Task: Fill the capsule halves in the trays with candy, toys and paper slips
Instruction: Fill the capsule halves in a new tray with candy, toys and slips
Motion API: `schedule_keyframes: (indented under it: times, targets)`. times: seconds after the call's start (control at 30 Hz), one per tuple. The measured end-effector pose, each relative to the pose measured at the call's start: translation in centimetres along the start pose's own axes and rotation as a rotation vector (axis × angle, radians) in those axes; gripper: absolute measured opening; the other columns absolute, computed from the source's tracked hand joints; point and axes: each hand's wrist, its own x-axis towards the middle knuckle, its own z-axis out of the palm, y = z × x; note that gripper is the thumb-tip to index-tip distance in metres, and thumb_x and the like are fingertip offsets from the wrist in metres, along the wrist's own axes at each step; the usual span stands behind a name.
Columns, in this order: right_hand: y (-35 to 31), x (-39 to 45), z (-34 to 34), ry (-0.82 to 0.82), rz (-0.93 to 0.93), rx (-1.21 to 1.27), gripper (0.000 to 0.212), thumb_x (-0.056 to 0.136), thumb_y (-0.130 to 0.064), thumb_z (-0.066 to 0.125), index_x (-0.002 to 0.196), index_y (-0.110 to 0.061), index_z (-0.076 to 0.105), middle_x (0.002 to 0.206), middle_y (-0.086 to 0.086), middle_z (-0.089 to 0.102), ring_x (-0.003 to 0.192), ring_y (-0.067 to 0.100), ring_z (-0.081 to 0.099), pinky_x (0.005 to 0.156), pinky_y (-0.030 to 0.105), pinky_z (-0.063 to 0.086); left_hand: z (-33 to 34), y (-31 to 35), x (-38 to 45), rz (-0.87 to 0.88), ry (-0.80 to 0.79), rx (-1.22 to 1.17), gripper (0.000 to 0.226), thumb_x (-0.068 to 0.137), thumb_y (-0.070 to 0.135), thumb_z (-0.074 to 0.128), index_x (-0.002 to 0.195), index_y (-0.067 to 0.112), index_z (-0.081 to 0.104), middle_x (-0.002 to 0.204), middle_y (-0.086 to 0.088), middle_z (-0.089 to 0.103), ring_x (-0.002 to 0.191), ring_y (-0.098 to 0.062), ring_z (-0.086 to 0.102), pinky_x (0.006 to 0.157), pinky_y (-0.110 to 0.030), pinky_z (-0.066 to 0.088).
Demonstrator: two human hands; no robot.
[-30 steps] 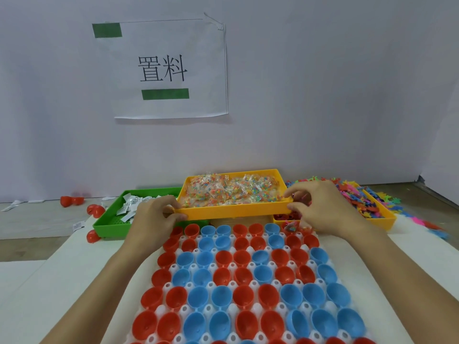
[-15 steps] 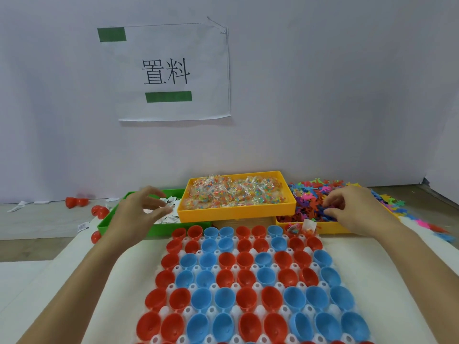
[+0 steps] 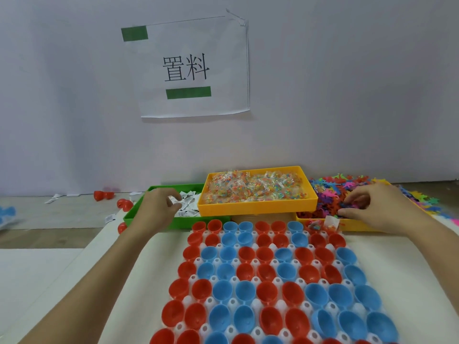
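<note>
A white tray (image 3: 273,247) of red and blue capsule halves (image 3: 267,291) lies in front of me. Behind it stand a green bin (image 3: 149,219) of white paper slips (image 3: 188,207), a raised yellow bin (image 3: 258,207) of wrapped candy (image 3: 255,188) and a yellow bin (image 3: 352,225) of colourful plastic toys (image 3: 330,194). My left hand (image 3: 159,207) pinches a paper slip over the green bin. My right hand (image 3: 372,207) reaches into the toys, its fingers curled among them. Two far-right capsule halves (image 3: 323,223) hold candy packets.
A paper sign (image 3: 193,68) is taped to the wall behind the bins. Loose red capsule halves (image 3: 124,203) and paper slips lie on the floor at the left. Stray toys (image 3: 422,202) spill beyond the right bin.
Both hands let go of the candy bin's front edge. The left hand moved left into the green bin and took a slip; the right hand moved right into the toys.
</note>
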Motion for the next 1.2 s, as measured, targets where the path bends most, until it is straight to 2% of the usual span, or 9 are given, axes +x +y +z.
schedule_keyframes:
  times: [0.13, 0.27, 0.33, 0.5, 0.67, 0.87, 0.93, 1.07, 1.2]
  targets:
    - [-0.1, 0.0, -0.1, 0.006, 0.011, 0.007, 0.015, 0.083, -0.026, 0.080, 0.096, -0.020, 0.075, 0.094, 0.002, 0.067, 0.089, 0.017, 0.061, 0.078, 0.028, 0.046, 0.7, 1.8, 2.0, 0.040, -0.100, 0.039, 0.019, 0.092, 0.012, 0.067, 0.111, 0.011, 0.070, 0.087, -0.011, 0.068, 0.060, -0.014, 0.056, 0.052, -0.023, 0.041]
    - [-0.2, 0.3, 0.1, 0.061, 0.030, 0.029, 0.005, 0.088, -0.013, 0.073, 0.091, -0.014, 0.076, 0.094, 0.005, 0.072, 0.084, 0.017, 0.061, 0.077, 0.026, 0.044, 1.8, 2.5, 3.4, 0.049, -0.285, 0.161, 0.030, 0.091, 0.015, 0.069, 0.121, 0.015, 0.066, 0.105, -0.011, 0.069, 0.083, -0.018, 0.060, 0.064, -0.024, 0.044]
    - [-0.1, 0.3, 0.3, 0.107, 0.037, 0.042, 0.007, 0.088, -0.009, 0.071, 0.087, -0.013, 0.077, 0.092, 0.006, 0.073, 0.082, 0.018, 0.060, 0.077, 0.026, 0.044, 2.0, 2.4, 3.7, 0.030, -0.305, 0.169, 0.028, 0.089, 0.013, 0.071, 0.117, 0.013, 0.068, 0.099, -0.010, 0.069, 0.076, -0.017, 0.060, 0.055, -0.021, 0.043]
    - [-0.1, 0.4, 0.5, 0.205, 0.052, 0.045, 0.010, 0.087, -0.007, 0.070, 0.086, -0.010, 0.080, 0.091, 0.008, 0.076, 0.086, 0.022, 0.065, 0.087, 0.036, 0.054, 2.2, 2.5, 3.9, 0.031, -0.230, 0.195, 0.017, 0.090, 0.013, 0.069, 0.105, 0.006, 0.073, 0.101, -0.015, 0.072, 0.079, -0.023, 0.064, 0.066, -0.029, 0.052]
    - [0.1, 0.5, 0.5, 0.288, 0.045, 0.055, 0.015, 0.089, -0.004, 0.066, 0.083, -0.007, 0.079, 0.086, 0.012, 0.074, 0.080, 0.023, 0.063, 0.082, 0.038, 0.054, 1.4, 2.6, 3.2, -0.006, -0.114, 0.100, 0.026, 0.094, 0.028, 0.065, 0.081, 0.007, 0.072, 0.075, -0.011, 0.068, 0.052, -0.014, 0.051, 0.047, -0.023, 0.037]
    - [0.4, 0.8, 0.4, 0.333, 0.056, 0.105, 0.016, 0.092, -0.006, 0.063, 0.083, -0.009, 0.076, 0.085, 0.010, 0.073, 0.073, 0.019, 0.059, 0.073, 0.028, 0.043, 1.1, 2.2, 1.4, -0.064, 0.008, -0.024, 0.020, 0.097, 0.010, 0.060, 0.111, -0.001, 0.069, 0.087, -0.018, 0.072, 0.074, -0.028, 0.067, 0.068, -0.037, 0.056]
    - [0.4, 0.8, 0.3, 0.351, 0.050, 0.125, 0.015, 0.092, -0.006, 0.064, 0.084, -0.009, 0.077, 0.086, 0.010, 0.074, 0.073, 0.019, 0.059, 0.074, 0.027, 0.043, 1.1, 2.1, 0.8, -0.105, 0.073, -0.124, 0.027, 0.096, 0.012, 0.061, 0.122, 0.004, 0.062, 0.091, -0.017, 0.073, 0.077, -0.024, 0.069, 0.062, -0.034, 0.053]
    - [0.2, 0.6, 0.3, 0.307, 0.042, 0.115, 0.014, 0.091, -0.005, 0.064, 0.091, -0.010, 0.077, 0.091, 0.009, 0.073, 0.077, 0.019, 0.060, 0.076, 0.026, 0.045, 1.1, 1.9, 0.1, -0.177, 0.199, -0.252, 0.018, 0.098, 0.019, 0.060, 0.111, 0.007, 0.063, 0.085, -0.010, 0.072, 0.070, -0.017, 0.067, 0.052, -0.027, 0.045]
    - [0.1, 0.4, 0.4, 0.281, 0.039, 0.096, 0.019, 0.090, -0.004, 0.064, 0.089, -0.019, 0.075, 0.087, 0.004, 0.068, 0.077, 0.018, 0.057, 0.073, 0.023, 0.041, 1.5, 1.6, -0.4, -0.182, 0.235, -0.265, 0.016, 0.098, 0.024, 0.059, 0.098, 0.010, 0.067, 0.082, -0.009, 0.072, 0.071, -0.021, 0.066, 0.062, -0.035, 0.052]
